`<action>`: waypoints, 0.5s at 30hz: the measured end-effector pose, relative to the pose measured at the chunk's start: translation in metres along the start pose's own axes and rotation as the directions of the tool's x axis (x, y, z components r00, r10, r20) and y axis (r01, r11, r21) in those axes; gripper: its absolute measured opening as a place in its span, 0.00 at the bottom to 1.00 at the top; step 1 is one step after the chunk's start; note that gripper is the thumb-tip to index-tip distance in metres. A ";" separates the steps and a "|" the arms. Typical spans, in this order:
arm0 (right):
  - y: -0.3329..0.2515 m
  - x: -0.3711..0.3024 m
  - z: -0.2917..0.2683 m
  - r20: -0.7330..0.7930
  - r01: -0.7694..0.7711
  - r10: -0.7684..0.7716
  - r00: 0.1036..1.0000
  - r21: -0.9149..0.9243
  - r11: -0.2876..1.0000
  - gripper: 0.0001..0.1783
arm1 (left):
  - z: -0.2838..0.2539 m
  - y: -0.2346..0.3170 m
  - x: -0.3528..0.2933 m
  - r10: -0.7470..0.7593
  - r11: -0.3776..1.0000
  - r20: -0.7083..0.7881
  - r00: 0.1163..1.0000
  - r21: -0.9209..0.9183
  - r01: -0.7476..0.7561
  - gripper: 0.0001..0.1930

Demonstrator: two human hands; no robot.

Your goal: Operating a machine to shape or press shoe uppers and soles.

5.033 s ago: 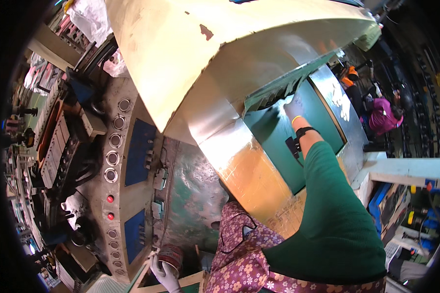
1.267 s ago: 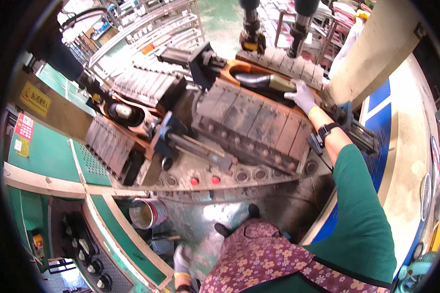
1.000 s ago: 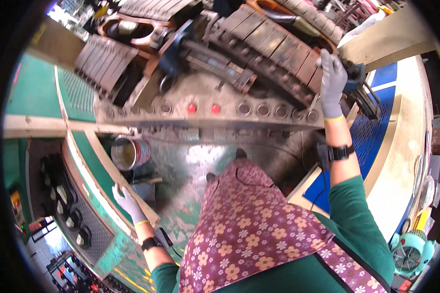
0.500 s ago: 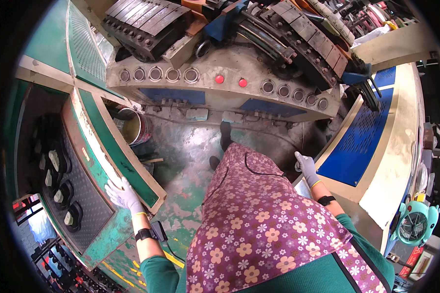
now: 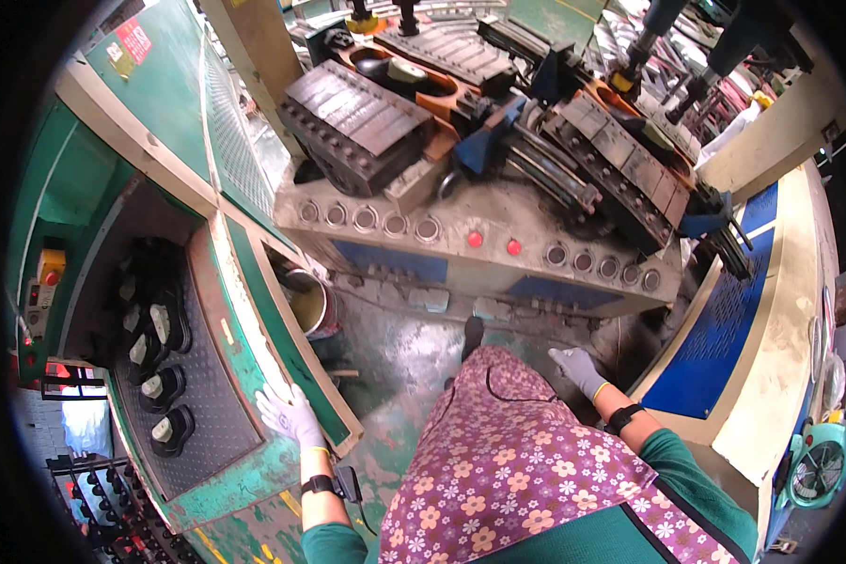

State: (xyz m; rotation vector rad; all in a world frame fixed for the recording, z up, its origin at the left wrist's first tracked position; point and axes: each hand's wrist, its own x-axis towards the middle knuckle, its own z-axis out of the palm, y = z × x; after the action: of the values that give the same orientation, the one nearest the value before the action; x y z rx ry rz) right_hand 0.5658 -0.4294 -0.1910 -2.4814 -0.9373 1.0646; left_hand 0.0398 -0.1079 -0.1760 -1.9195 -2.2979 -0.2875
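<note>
My left hand point(image 5: 289, 414), in a white glove, lies with fingers spread on the worn pale edge of a green machine frame point(image 5: 242, 315). It holds nothing. Beside it, several black shoe-shaped pieces with pale tops point(image 5: 164, 387) sit on a dark textured conveyor surface point(image 5: 218, 428). My right hand point(image 5: 581, 369), also gloved, hangs in the air to the right of my flowered apron point(image 5: 508, 451). Its fingers look partly stretched and apart, with nothing seen in them. In front stands a beige machine console point(image 5: 442, 211) with round dials and two red buttons point(image 5: 475, 239).
Metal clamp blocks point(image 5: 357, 108) and an orange mould holder point(image 5: 442, 89) top the console. A bucket point(image 5: 312, 305) stands on the floor at its left. Right of me are a beige housing with a blue vented panel point(image 5: 700, 357) and a teal fan point(image 5: 818, 465).
My view has tilted up and swung left, showing more of the console top and the conveyor. My left hand stays on the frame edge. The right hand's fingers have turned leftward.
</note>
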 end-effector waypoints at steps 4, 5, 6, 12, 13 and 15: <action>-0.068 0.024 -0.003 0.022 0.135 -0.139 0.990 0.119 0.984 0.34 | -0.014 0.024 0.000 -0.001 0.992 0.126 0.992 0.126 -0.015 0.44; -0.098 0.031 -0.012 0.032 0.232 -0.241 0.970 0.169 0.958 0.33 | -0.014 0.023 0.005 -0.011 0.993 0.135 0.991 0.116 -0.005 0.48; -0.125 0.040 -0.020 0.049 0.219 -0.237 0.970 0.246 0.944 0.30 | -0.013 0.027 0.012 -0.016 0.994 0.123 0.992 0.110 0.002 0.48; -0.274 0.166 -0.082 -0.480 0.809 -0.733 0.482 -0.078 0.583 0.15 | 0.004 0.063 0.087 -0.068 0.981 0.136 0.988 0.190 0.042 0.51; -0.320 0.171 -0.101 -0.455 0.739 -0.614 0.646 0.171 0.652 0.14 | 0.009 0.059 0.099 -0.066 0.982 0.106 0.992 0.181 0.046 0.51; -0.380 0.203 -0.133 -0.396 0.602 -0.456 0.797 0.580 0.548 0.14 | 0.015 0.058 0.124 -0.086 0.974 0.068 0.994 0.216 0.070 0.50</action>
State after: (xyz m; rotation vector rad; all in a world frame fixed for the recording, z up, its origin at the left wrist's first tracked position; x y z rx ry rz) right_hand 0.5951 -0.0105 -0.0260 -1.4901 -0.9219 0.7308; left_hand 0.0748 0.0242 -0.1593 -1.7679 -2.3465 0.0271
